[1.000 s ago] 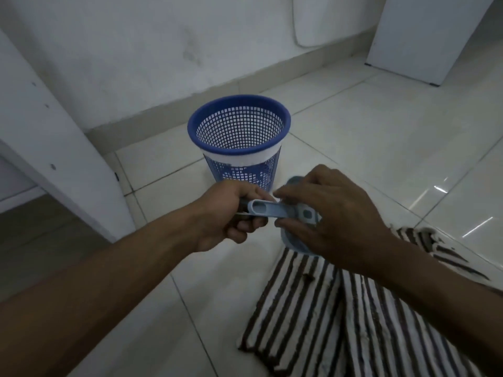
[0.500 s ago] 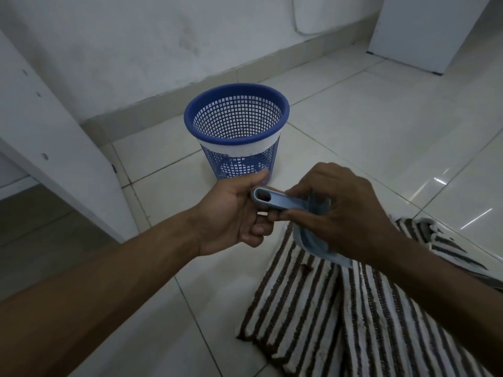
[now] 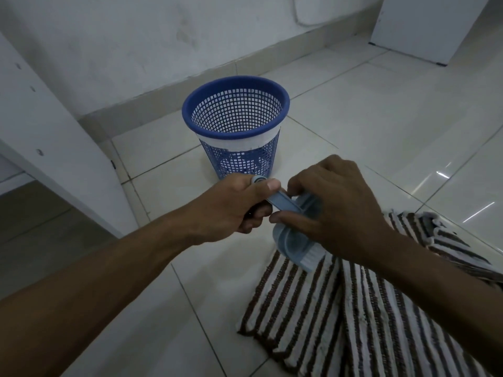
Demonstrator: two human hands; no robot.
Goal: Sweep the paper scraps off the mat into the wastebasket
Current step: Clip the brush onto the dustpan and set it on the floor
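A light blue brush-and-dustpan set [image 3: 292, 244] hangs between both hands, above the floor at the mat's far corner. My left hand [image 3: 236, 208] grips its handle [image 3: 283, 204], thumb on top. My right hand [image 3: 334, 210] curls its fingers round the set's body just right of the handle. White bristles [image 3: 314, 255] show under that hand. The blue mesh wastebasket [image 3: 235, 134] stands upright on the tiles just beyond my hands. The brown-and-white striped mat [image 3: 353, 317] lies rumpled at the lower right. No paper scraps show on the visible part of the mat.
A white cabinet panel [image 3: 54, 137] stands on the left, close to the basket. The wall and its skirting [image 3: 168, 96] run behind the basket. Another white unit [image 3: 424, 25] stands at the far right. Glossy floor tiles [image 3: 381, 126] surround the mat.
My left hand has closed round the handle, with the thumb now on top. The blue set has tilted downward, so its white bristles show. The view has shifted slightly.
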